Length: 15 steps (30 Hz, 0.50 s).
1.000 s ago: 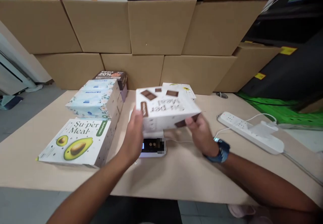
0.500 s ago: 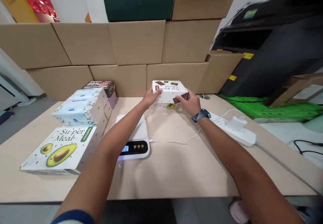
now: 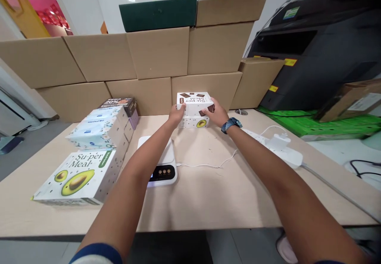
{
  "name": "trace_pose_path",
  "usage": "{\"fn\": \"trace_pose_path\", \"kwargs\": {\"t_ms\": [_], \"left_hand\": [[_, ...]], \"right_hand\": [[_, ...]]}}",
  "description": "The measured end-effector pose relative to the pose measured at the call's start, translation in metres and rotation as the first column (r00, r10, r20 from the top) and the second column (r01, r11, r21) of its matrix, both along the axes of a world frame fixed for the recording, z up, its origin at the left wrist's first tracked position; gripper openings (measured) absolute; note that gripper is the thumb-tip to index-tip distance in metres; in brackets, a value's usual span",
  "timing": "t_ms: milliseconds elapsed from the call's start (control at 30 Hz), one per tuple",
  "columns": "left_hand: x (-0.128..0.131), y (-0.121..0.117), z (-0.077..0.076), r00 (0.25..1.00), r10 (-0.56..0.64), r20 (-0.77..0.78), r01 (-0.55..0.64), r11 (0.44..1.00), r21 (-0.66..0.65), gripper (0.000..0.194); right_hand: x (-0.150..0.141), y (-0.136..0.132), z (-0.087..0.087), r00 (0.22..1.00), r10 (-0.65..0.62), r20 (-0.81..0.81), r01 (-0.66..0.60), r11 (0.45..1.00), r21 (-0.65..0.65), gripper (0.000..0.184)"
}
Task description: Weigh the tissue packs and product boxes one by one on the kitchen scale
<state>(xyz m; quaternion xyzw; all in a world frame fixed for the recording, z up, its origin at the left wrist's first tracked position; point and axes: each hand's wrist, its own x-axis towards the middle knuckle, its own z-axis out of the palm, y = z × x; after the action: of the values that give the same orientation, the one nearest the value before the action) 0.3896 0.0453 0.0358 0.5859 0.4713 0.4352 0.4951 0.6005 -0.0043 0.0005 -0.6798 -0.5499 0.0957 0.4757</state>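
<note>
A white Su-per Meal box with chocolate pieces printed on it (image 3: 194,102) sits squarely on top of another white box with an avocado print (image 3: 190,122), near the cardboard wall. My left hand (image 3: 176,115) grips the upper box at its left side, thumb on the front face. At its right side my right hand (image 3: 216,114) has the thumb on the front and the fingers behind, partly hidden. Nearer to me, below my left forearm, lies a white digital scale (image 3: 165,157); the forearm covers part of its display.
On the left stand a Su-per Meal avocado box (image 3: 74,176), floral tissue packs (image 3: 95,129) and a dark brown box (image 3: 120,104). A white power strip (image 3: 285,155) lies on the right, its cable running to the table edge. Stacked cardboard boxes (image 3: 157,53) form a wall behind.
The chocolate-print box has settled square over the avocado-print box, with both hands still on it. The view has shifted slightly.
</note>
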Motion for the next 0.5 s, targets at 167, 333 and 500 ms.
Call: {"fn": "trace_pose_path", "kwargs": {"t_ms": [167, 333, 500], "left_hand": [[0.004, -0.024, -0.004, 0.999, -0.015, 0.052, 0.017, 0.999, -0.041, 0.043], [0.006, -0.03, -0.003, 0.995, 0.01, 0.103, -0.005, 0.999, -0.051, 0.043], [-0.01, -0.025, 0.0, 0.991, -0.021, 0.135, 0.03, 0.997, -0.068, 0.043]], "right_hand": [[-0.004, -0.001, -0.005, 0.997, 0.026, -0.078, -0.025, 1.0, 0.013, 0.1], [-0.006, 0.002, -0.005, 0.994, 0.029, -0.109, -0.027, 1.0, 0.014, 0.107], [-0.018, 0.001, -0.009, 0.994, -0.058, -0.095, 0.059, 0.998, 0.007, 0.107]]}}
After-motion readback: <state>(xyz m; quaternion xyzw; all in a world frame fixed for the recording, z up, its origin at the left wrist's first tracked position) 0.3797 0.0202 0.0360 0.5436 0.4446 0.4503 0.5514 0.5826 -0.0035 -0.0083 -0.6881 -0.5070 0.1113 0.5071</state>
